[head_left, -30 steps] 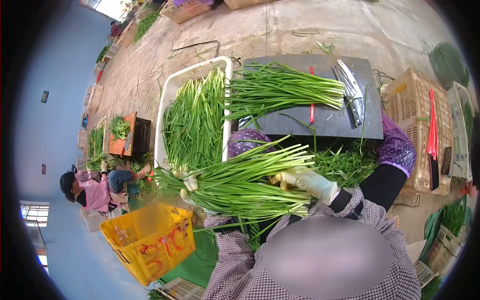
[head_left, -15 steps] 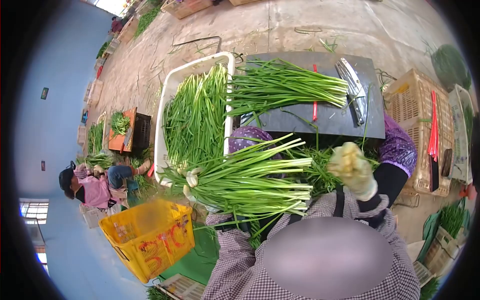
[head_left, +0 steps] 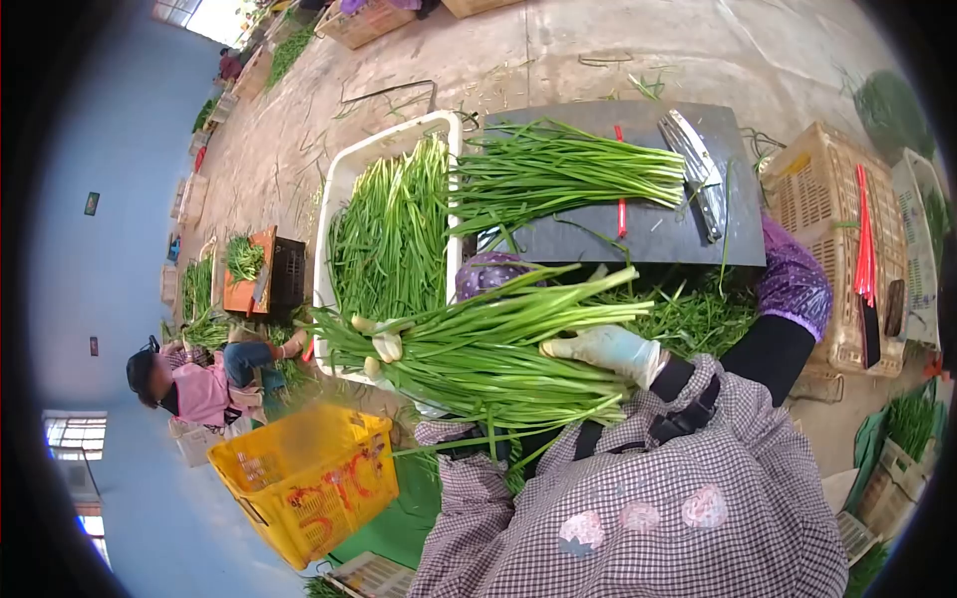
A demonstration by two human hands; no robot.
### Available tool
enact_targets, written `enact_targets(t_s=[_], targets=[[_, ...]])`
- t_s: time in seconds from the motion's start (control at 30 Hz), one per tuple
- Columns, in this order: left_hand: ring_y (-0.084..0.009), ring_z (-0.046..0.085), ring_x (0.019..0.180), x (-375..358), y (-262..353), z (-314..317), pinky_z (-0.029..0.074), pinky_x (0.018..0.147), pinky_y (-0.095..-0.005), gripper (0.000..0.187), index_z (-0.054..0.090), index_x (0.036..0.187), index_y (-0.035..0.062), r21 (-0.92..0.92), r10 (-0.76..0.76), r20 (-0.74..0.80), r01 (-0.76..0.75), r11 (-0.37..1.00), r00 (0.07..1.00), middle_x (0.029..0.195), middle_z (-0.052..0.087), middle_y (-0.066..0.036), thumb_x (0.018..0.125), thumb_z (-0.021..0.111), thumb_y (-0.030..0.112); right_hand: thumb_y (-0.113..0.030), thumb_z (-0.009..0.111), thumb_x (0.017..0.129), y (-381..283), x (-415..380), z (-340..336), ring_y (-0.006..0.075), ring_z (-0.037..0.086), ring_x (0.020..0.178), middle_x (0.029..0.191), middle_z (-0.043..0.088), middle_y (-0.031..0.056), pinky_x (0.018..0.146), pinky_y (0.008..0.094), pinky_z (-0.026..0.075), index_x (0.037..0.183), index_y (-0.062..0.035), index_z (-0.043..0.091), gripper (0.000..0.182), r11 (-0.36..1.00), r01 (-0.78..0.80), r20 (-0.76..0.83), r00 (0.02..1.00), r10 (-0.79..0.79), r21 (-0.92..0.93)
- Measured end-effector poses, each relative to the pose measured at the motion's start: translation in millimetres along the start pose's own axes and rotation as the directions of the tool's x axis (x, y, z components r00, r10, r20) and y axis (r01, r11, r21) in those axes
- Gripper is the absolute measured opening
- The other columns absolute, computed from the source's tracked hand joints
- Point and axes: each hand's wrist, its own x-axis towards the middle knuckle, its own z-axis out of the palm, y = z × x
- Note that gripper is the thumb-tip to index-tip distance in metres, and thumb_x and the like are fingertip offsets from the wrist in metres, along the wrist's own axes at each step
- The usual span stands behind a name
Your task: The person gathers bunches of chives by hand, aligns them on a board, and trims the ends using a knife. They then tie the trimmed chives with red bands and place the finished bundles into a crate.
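Observation:
A loose bunch of garlic chives (head_left: 498,364) lies across my lap, pale stem ends to the right. My left hand (head_left: 384,344), in a light glove, is wrapped round its leafy left part. My right hand (head_left: 603,354), also gloved, is closed on stalks near the stem ends; its thumb is hidden. Beyond, another pile of chives (head_left: 568,164) rests on a dark board (head_left: 578,239), over a red strip (head_left: 621,214). A knife with a broad metal blade (head_left: 695,169) lies right of that pile. Left of the board, a white crate (head_left: 334,214) holds more chives.
A yellow crate (head_left: 344,488) stands at lower left. On the right, a tan crate (head_left: 817,199) carries red strips (head_left: 864,239) and a dark-handled tool (head_left: 871,334). Loose leaves (head_left: 708,324) lie below the board. A co-worker in pink (head_left: 204,389) sits at far left beside a small orange table (head_left: 249,284).
My right hand has moved left from beside the bunch, where it was a fist, onto the stalks. The stem ends have spread apart, some rising. My left hand keeps its hold.

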Motion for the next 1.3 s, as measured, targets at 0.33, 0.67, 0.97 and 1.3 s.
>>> enact_targets(t_s=[0.33,0.67,0.97,1.3], targets=[[-0.0196,0.059,0.120,-18,16,-18,0.048,0.114,-0.0521,0.022,0.062,0.116,0.0064,-0.084,0.060,-0.130,-0.071,0.994,0.990,0.094,0.054,-0.001,0.106,0.054,0.025,-0.037,0.063,0.109,4,-51,-44,0.0037,0.051,0.069,0.094,0.060,0.0004,0.067,0.0230,0.046,0.111,-0.0074,0.058,0.030,0.702,0.131,-0.014,0.985,-0.170,0.700],[-0.0172,0.057,0.118,-42,26,-50,0.051,0.107,-0.0410,0.038,0.063,0.136,0.0017,0.020,-0.031,-0.254,0.037,0.999,0.967,0.096,0.061,0.000,0.104,0.057,0.023,-0.034,0.062,0.107,38,-97,-68,0.0204,0.064,0.117,0.136,0.066,0.0107,0.095,0.0330,0.053,0.148,-0.0025,0.053,0.052,0.992,-0.043,-0.214,0.975,0.068,0.119],[-0.0181,0.055,0.115,-24,11,-10,0.046,0.112,-0.0386,0.021,0.063,0.110,0.0053,0.195,0.059,-0.209,-0.018,0.981,0.976,0.091,0.057,-0.001,0.104,0.058,0.025,-0.016,0.068,0.103,39,-29,-16,0.0150,0.066,0.099,0.106,0.072,0.0049,0.091,0.0292,0.053,0.117,0.0018,0.075,0.024,0.852,0.403,-0.228,0.842,-0.488,-0.334],[-0.0186,0.054,0.120,-39,36,-41,0.050,0.107,-0.0357,0.029,0.064,0.112,0.0024,0.181,0.051,-0.366,0.017,0.983,0.929,0.098,0.065,-0.003,0.104,0.054,0.028,-0.005,0.063,0.094,72,-106,-79,0.0247,0.070,0.090,0.095,0.071,0.0061,0.091,0.0364,0.057,0.128,-0.0021,0.071,0.036,0.888,0.142,-0.548,0.741,-0.388,-0.437]])
